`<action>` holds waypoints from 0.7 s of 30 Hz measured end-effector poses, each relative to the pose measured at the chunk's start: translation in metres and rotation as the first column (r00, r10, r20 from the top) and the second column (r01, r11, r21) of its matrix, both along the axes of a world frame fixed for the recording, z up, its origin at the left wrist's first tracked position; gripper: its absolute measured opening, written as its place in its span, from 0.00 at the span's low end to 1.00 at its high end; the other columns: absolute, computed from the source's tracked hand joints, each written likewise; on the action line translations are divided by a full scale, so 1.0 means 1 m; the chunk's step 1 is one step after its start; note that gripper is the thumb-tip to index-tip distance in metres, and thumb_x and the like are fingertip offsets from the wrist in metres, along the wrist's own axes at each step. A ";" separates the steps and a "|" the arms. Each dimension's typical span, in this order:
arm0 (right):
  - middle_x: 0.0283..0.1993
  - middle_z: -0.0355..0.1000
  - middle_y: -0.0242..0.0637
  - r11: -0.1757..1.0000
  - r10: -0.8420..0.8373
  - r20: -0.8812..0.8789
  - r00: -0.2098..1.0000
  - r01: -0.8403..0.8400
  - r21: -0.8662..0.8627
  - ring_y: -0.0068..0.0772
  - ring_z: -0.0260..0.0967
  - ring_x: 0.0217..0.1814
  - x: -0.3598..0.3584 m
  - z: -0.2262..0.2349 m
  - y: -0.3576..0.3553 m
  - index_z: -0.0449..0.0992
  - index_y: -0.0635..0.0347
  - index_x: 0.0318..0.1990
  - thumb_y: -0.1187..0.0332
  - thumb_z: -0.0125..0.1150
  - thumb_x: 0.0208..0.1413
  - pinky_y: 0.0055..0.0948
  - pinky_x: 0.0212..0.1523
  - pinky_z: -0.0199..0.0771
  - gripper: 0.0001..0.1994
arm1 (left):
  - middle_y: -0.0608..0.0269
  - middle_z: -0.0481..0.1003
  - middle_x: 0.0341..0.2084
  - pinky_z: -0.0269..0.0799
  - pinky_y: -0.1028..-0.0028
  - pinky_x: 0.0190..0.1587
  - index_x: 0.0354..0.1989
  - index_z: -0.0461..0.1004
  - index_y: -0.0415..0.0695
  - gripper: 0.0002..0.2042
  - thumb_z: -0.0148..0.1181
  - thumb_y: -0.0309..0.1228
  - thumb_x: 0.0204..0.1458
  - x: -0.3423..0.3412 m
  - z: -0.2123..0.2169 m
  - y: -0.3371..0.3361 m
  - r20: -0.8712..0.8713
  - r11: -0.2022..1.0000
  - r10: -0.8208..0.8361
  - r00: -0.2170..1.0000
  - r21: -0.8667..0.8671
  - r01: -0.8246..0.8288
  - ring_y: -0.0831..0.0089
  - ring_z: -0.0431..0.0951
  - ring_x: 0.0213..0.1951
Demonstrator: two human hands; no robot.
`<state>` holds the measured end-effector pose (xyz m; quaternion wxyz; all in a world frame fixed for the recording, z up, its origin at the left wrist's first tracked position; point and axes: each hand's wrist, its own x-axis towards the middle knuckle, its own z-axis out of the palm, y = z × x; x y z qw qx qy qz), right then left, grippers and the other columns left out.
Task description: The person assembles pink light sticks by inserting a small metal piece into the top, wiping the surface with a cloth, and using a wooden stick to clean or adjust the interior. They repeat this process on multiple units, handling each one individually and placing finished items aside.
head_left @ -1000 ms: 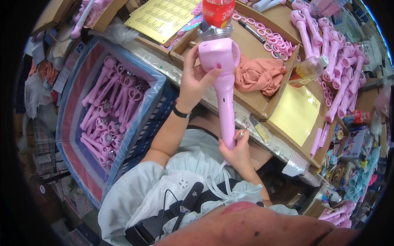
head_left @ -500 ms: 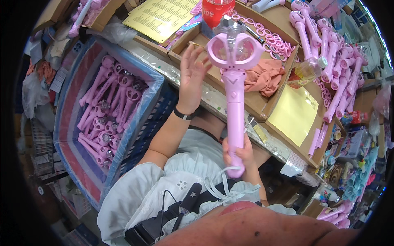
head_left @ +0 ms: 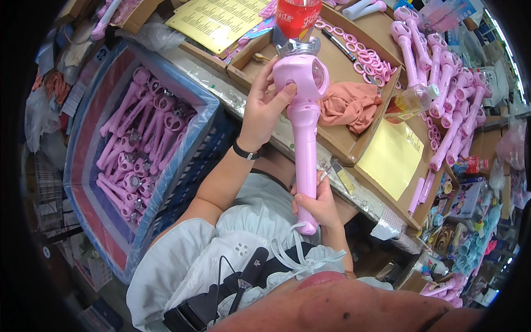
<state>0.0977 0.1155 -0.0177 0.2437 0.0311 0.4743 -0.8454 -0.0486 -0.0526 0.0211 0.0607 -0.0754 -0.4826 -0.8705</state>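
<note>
A pink toy wand [head_left: 305, 135] stands nearly upright in front of me, a clear faceted piece on top of its wide ring-shaped head. My left hand [head_left: 264, 113] grips that head from the left, thumb pressed on its front and the other fingers partly hidden behind. Lower down, my right hand [head_left: 319, 203] is closed round the handle near its rounded end. A thin pale thing shows by the right fingers, too small to make out. Left of me, a lined blue basket [head_left: 191, 149] holds several similar pink wands [head_left: 133, 144].
Beyond the wand, a cardboard tray [head_left: 345, 145] holds an orange cloth [head_left: 351, 105], pink rings [head_left: 368, 61] and a marker [head_left: 338, 44]. A red-labelled bottle [head_left: 298, 19] stands behind. To the right are a yellow sheet [head_left: 391, 160], a tilted bottle [head_left: 412, 103] and piled wands [head_left: 462, 94].
My left hand has gone from open beside the wand to gripping its head. The wand has turned about its length and shifted slightly left; my right hand stays on the handle.
</note>
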 end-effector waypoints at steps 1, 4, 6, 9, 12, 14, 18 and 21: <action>0.38 0.65 0.45 0.999 0.010 0.016 1.000 -0.010 -0.031 0.32 0.70 0.25 0.000 0.000 -0.001 0.47 0.49 0.40 0.81 0.59 0.49 0.28 0.23 0.73 0.24 | 0.55 0.64 0.53 0.69 0.75 0.50 0.64 0.52 0.39 0.32 0.60 0.26 0.51 0.000 0.000 -0.001 0.007 1.000 -0.001 1.000 -0.004 0.001 0.70 0.70 0.51; 0.38 0.65 0.45 0.996 0.021 0.041 0.999 -0.018 -0.085 0.32 0.70 0.24 0.002 -0.003 -0.002 0.47 0.49 0.40 0.82 0.58 0.50 0.27 0.23 0.73 0.24 | 0.54 0.64 0.53 0.70 0.75 0.49 0.63 0.53 0.38 0.32 0.61 0.25 0.51 0.001 0.000 -0.002 0.020 1.000 0.000 1.000 -0.012 0.000 0.69 0.70 0.51; 0.38 0.65 0.45 0.994 0.021 0.042 0.999 -0.016 -0.109 0.32 0.70 0.24 0.002 -0.005 -0.003 0.47 0.48 0.39 0.82 0.57 0.50 0.27 0.23 0.73 0.23 | 0.54 0.64 0.52 0.70 0.74 0.48 0.63 0.53 0.37 0.32 0.61 0.24 0.50 0.001 0.001 -0.003 0.024 1.000 0.003 1.000 -0.015 -0.002 0.68 0.71 0.50; 0.38 0.65 0.45 0.992 0.020 0.041 0.999 -0.015 -0.126 0.32 0.70 0.24 0.002 -0.005 -0.003 0.47 0.48 0.39 0.82 0.57 0.50 0.27 0.22 0.73 0.23 | 0.54 0.64 0.52 0.70 0.74 0.48 0.63 0.53 0.36 0.32 0.61 0.25 0.50 0.001 0.001 -0.003 0.012 1.000 0.000 1.000 -0.005 0.000 0.68 0.71 0.50; 0.37 0.65 0.45 0.995 0.013 0.042 0.999 -0.008 -0.100 0.31 0.69 0.24 0.002 -0.004 -0.004 0.47 0.47 0.39 0.83 0.57 0.49 0.27 0.23 0.73 0.24 | 0.55 0.64 0.52 0.70 0.75 0.48 0.64 0.52 0.36 0.33 0.61 0.25 0.50 0.001 0.001 -0.003 -0.011 1.000 -0.004 1.000 0.003 0.004 0.70 0.71 0.50; 0.37 0.65 0.45 0.994 -0.012 0.035 0.999 0.015 -0.108 0.29 0.69 0.24 0.003 -0.003 -0.007 0.46 0.47 0.38 0.83 0.58 0.49 0.27 0.23 0.73 0.24 | 0.55 0.64 0.53 0.69 0.75 0.49 0.64 0.53 0.37 0.32 0.61 0.24 0.50 0.001 -0.001 -0.002 0.009 1.000 0.010 1.000 0.020 -0.010 0.71 0.71 0.49; 0.35 0.66 0.43 0.998 -0.062 -0.053 0.997 0.064 0.029 0.27 0.69 0.25 0.008 -0.004 -0.019 0.45 0.48 0.37 0.83 0.59 0.48 0.26 0.23 0.72 0.26 | 0.58 0.64 0.52 0.72 0.75 0.45 0.61 0.57 0.40 0.29 0.60 0.35 0.53 0.000 -0.007 0.008 -0.075 0.988 0.137 0.988 0.075 -0.132 0.74 0.72 0.46; 0.33 0.67 0.40 0.996 -0.081 -0.110 0.991 0.083 0.012 0.26 0.68 0.25 0.008 -0.005 -0.026 0.46 0.51 0.37 0.81 0.57 0.50 0.25 0.24 0.71 0.22 | 0.59 0.68 0.45 0.75 0.75 0.36 0.55 0.62 0.43 0.32 0.54 0.55 0.51 0.005 -0.012 0.014 0.106 0.940 -0.177 0.979 0.314 0.136 0.74 0.75 0.39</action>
